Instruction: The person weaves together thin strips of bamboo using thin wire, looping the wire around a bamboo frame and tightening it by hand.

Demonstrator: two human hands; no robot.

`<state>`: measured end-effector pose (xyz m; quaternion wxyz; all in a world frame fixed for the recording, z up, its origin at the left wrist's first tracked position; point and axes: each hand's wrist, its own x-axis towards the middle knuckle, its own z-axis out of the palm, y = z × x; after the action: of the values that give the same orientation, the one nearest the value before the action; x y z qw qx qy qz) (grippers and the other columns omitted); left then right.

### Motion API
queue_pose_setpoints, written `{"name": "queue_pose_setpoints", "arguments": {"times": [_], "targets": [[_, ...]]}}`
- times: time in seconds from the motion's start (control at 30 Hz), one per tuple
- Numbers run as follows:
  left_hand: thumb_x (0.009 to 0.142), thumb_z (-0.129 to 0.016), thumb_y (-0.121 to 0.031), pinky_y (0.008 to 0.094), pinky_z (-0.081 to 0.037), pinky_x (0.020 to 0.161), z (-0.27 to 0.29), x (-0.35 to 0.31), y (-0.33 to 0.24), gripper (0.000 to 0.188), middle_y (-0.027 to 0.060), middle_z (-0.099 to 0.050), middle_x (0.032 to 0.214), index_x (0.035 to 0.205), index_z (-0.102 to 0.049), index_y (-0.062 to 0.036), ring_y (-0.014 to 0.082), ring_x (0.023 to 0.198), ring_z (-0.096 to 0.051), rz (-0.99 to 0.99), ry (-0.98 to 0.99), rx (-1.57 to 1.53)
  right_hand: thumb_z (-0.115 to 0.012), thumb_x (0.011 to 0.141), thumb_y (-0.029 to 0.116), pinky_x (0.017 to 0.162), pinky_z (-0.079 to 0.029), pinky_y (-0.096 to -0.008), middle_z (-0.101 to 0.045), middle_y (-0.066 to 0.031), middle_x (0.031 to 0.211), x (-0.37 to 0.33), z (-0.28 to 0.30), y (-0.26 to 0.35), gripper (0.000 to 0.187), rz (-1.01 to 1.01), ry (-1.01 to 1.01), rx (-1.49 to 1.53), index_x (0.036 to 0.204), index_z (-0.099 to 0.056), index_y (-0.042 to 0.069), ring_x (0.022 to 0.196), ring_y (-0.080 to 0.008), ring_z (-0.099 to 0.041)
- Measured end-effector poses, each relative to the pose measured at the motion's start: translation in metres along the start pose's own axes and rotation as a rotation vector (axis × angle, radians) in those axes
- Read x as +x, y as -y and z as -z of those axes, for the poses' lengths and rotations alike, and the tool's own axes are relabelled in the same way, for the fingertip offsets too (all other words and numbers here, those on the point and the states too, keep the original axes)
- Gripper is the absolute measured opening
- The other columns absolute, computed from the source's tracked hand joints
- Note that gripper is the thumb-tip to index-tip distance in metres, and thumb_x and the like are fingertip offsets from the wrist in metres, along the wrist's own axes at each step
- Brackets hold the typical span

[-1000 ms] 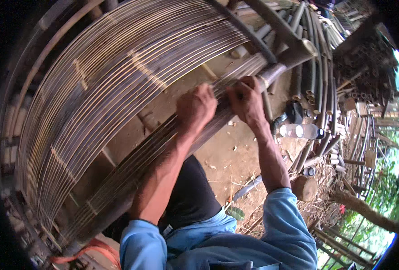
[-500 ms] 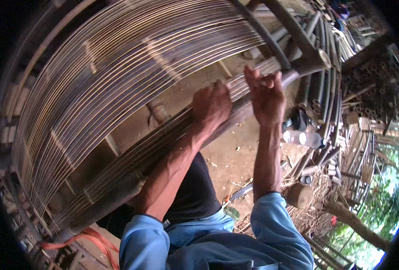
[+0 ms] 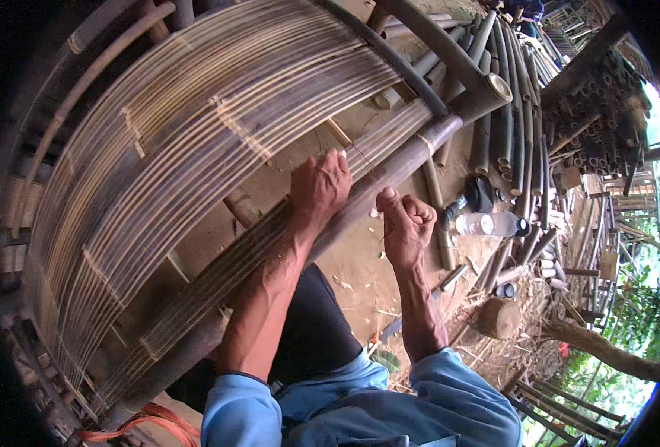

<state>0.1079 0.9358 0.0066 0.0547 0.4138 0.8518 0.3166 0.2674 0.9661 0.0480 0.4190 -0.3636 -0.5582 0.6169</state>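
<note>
A bamboo bench frame slants across the view, with a curved panel of thin bamboo slats [image 3: 300,82] at the far side. Along its near edge runs a thick dark bamboo pole [image 3: 374,188], beside a narrower band of slats [image 3: 394,137]. A thin reddish-brown cord [image 3: 365,158] stretches over this band and the pole between my hands. My left hand [image 3: 321,185] is closed in a fist above the band, apparently gripping one end of the cord. Nearer to me than the pole, my right hand [image 3: 408,225] is closed on the cord, thumb uppermost.
Long bamboo poles [image 3: 520,112] lie at the right, below a stack of cut bamboo [image 3: 605,112]. A clear plastic bottle [image 3: 490,224] lies near my right hand, with a wooden stump [image 3: 499,318] closer to me. Orange-red strapping [image 3: 155,421] is at the lower left.
Both hands have moved from over the slat band toward me, the right one more, past the pole. The right fingers have closed into a fist, and the cord now shows stretched between the hands.
</note>
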Motion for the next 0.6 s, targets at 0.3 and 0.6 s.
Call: {"name": "queue_pose_setpoints", "arguments": {"times": [0.3,0.6], "targets": [[0.09,-0.067,-0.018,0.0433,-0.054,0.068,0.041,0.011,0.037,0.017,0.0175,-0.065,0.094,0.098,-0.062,-0.0031,0.0345,0.085,-0.068,-0.172,-0.087,0.049,-0.07,0.096,0.018,0.055,-0.043,-0.0295,-0.062,-0.0072,0.066,0.033,0.038,-0.009,0.052,0.032,0.145,0.116,0.055,-0.04,0.008,0.059,-0.0108,-0.055],[0.086,-0.065,0.0,0.0424,-0.053,0.067,0.092,0.008,0.071,0.01,0.0145,-0.062,0.093,0.095,-0.06,-0.0014,0.0304,0.084,-0.065,-0.503,0.034,0.517,-0.069,0.098,0.025,0.062,-0.045,-0.0248,-0.067,-0.0034,0.075,0.022,0.038,-0.005,0.037,-0.016,0.328,-0.122,0.072,-0.063,-0.001,0.07,-0.0065,-0.056]]}}
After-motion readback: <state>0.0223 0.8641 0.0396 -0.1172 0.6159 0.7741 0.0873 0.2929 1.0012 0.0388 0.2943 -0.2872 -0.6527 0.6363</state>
